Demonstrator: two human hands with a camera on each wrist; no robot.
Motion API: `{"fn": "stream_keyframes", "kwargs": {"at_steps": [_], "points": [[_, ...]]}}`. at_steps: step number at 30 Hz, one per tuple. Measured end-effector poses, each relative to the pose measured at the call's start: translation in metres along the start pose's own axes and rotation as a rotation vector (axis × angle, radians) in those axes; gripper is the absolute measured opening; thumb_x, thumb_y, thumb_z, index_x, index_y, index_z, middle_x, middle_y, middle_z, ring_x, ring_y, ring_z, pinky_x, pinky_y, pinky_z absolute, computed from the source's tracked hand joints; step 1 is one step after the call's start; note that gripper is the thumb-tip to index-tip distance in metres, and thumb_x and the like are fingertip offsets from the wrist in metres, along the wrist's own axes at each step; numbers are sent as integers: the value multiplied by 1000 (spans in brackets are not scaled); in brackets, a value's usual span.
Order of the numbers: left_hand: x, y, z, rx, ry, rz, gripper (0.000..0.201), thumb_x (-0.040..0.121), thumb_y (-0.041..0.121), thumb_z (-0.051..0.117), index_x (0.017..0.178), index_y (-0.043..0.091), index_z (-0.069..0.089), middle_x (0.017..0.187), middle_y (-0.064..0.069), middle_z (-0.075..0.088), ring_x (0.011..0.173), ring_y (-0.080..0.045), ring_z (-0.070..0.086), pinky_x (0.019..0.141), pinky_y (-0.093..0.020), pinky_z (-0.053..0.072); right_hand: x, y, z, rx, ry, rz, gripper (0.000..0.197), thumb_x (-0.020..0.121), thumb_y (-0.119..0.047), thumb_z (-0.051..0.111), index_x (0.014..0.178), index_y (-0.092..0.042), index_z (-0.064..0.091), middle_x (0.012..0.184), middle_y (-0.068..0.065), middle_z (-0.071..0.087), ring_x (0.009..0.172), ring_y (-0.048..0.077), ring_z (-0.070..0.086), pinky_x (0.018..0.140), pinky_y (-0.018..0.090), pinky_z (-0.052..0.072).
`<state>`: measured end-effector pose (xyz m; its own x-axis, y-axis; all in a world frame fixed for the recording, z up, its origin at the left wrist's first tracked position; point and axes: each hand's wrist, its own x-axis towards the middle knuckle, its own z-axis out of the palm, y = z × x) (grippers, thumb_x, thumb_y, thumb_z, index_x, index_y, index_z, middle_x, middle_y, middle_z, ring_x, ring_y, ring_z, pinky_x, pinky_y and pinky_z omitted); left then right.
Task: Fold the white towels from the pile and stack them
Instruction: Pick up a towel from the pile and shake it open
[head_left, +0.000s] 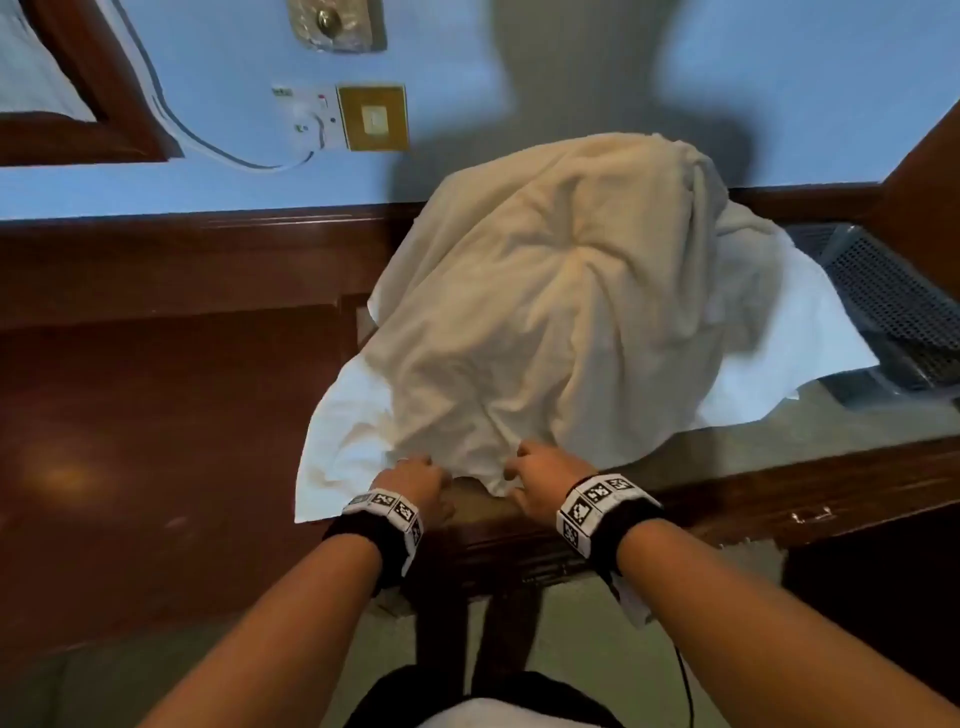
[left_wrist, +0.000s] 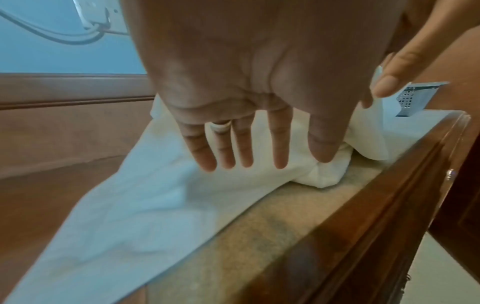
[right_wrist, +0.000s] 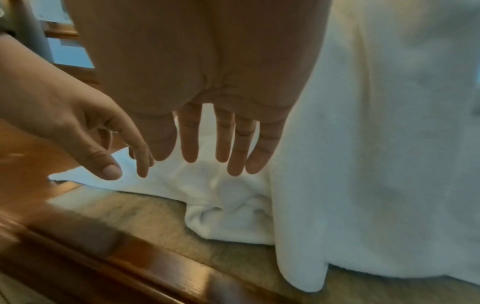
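Note:
A big pile of white towels (head_left: 561, 312) is heaped on a dark wooden table (head_left: 779, 499), one corner hanging off the left edge. My left hand (head_left: 415, 480) hovers at the pile's near edge, fingers (left_wrist: 281, 144) straight and spread over the cloth (left_wrist: 145, 205), holding nothing. Close beside it, my right hand (head_left: 540, 467) is just above a bunched fold (right_wrist: 228, 214), its fingers (right_wrist: 191, 139) also straight. Whether the fingertips touch the towel is unclear.
The table's raised wooden rim (left_wrist: 389, 205) runs along the near side. A perforated metal tray (head_left: 893, 296) lies at the far right of the table. A blue wall with a socket and cable (head_left: 322, 119) stands behind. Dark wood furniture (head_left: 130, 415) is to the left.

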<state>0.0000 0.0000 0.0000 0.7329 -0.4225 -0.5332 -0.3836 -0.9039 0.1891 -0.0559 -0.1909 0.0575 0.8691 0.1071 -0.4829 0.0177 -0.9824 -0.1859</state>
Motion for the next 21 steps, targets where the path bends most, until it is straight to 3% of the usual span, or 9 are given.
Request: {"fn": "stream_keyframes", "kwargs": {"at_steps": [2, 5, 10, 13, 16, 18, 21], "points": [[8, 6, 10, 110, 11, 12, 42, 91, 46, 57, 130, 30, 62, 141, -8, 44, 131, -35, 42, 104, -45, 43, 10, 5, 2, -43, -9, -58, 31, 96, -35, 53, 122, -23, 65, 130, 9, 46, 116, 36, 55, 96, 41, 47], [16, 3, 31, 131, -16, -62, 47, 97, 45, 48, 142, 30, 51, 159, -11, 22, 145, -37, 25, 111, -49, 32, 24, 7, 9, -120, -59, -153, 36, 94, -35, 56, 129, -30, 62, 149, 7, 34, 126, 36, 47, 104, 43, 44], [18, -23, 58, 69, -28, -129, 50, 101, 35, 48, 150, 34, 36, 167, -6, 6, 152, -36, 6, 119, -52, 19, 46, 7, 16, -326, -42, -276, 43, 92, -33, 58, 135, -35, 54, 162, 8, 8, 134, 35, 38, 105, 44, 41], [16, -25, 62, 56, 80, -121, 43, 98, 29, 53, 140, 27, 46, 160, -2, 25, 148, -28, 24, 115, -48, 28, 54, 10, 18, -408, -77, -267, 43, 91, -27, 58, 134, -26, 56, 163, 9, 12, 136, 35, 35, 106, 44, 37], [17, -30, 58, 74, 197, -126, 28, 93, 22, 56, 120, 24, 60, 136, 4, 51, 130, -20, 48, 107, -41, 33, 60, 12, 21, -433, -58, -257, 40, 91, -29, 58, 130, -17, 58, 157, 8, 26, 132, 33, 40, 104, 42, 38], [14, -35, 54, 105, 187, -121, 22, 92, 15, 56, 110, 23, 66, 119, 2, 60, 116, -22, 60, 101, -37, 37, 61, 10, 21, -433, -42, -257, 35, 92, -30, 57, 124, -15, 61, 150, 8, 36, 127, 33, 45, 100, 41, 40], [2, -40, 46, 76, 184, -113, 20, 92, 5, 53, 105, 16, 63, 108, -5, 64, 99, -31, 65, 87, -35, 44, 60, 0, 17, -409, -23, -243, 27, 90, -29, 59, 113, -15, 63, 128, 7, 52, 114, 32, 55, 89, 40, 46]]}}
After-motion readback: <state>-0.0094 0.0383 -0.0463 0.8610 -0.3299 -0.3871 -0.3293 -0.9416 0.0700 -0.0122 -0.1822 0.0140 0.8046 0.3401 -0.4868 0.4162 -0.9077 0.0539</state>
